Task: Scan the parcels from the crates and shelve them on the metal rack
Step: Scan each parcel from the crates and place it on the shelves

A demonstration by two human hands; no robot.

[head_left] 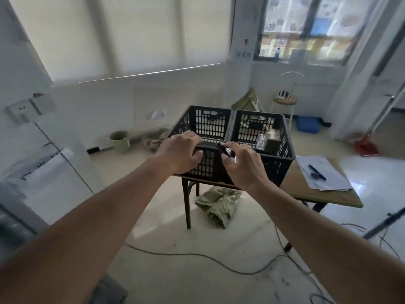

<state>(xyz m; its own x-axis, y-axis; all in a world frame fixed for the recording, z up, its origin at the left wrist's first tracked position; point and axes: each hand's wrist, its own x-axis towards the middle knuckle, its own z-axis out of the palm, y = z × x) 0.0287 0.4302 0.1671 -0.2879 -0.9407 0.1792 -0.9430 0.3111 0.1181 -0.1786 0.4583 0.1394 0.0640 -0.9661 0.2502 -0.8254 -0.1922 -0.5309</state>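
Both hands at the near rim between two black crates: left hand (183, 150) curls fingers over left crate (206, 126); right hand (243, 165) pinches a small dark object (221, 148), probably scanner; parcels (266, 139) lie in right crate (282, 150), awaiting scanning

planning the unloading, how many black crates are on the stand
2. The left crate sits under the left hand, which grips its near rim; the right crate stands against it, holding parcels. None seems hidden.
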